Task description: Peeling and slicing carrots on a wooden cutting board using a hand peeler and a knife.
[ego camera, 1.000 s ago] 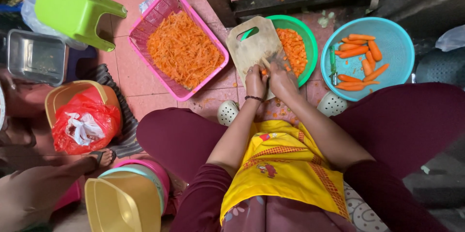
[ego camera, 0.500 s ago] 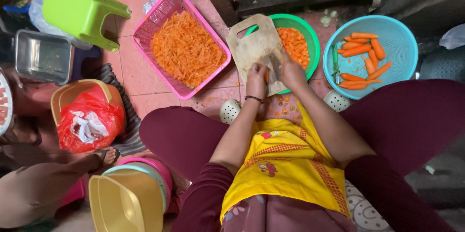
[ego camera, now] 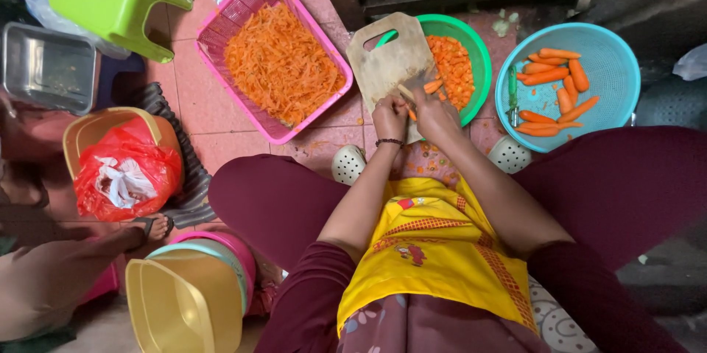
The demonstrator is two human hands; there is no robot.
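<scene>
Left hand point(ego camera: 390, 113) pinning carrot, right hand point(ego camera: 434, 113) closed around knife on wooden board point(ego camera: 387, 62), cut pieces heaped in green bowl point(ego camera: 479, 58) beyond, roughly 10 whole carrots point(ego camera: 549, 77) left in blue basket point(ego camera: 611, 58)

two hands point(ego camera: 390, 113), one cutting board point(ego camera: 387, 62)

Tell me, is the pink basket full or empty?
Nearly full: the pink basket holds a heap of shredded carrot covering most of its floor.
</scene>
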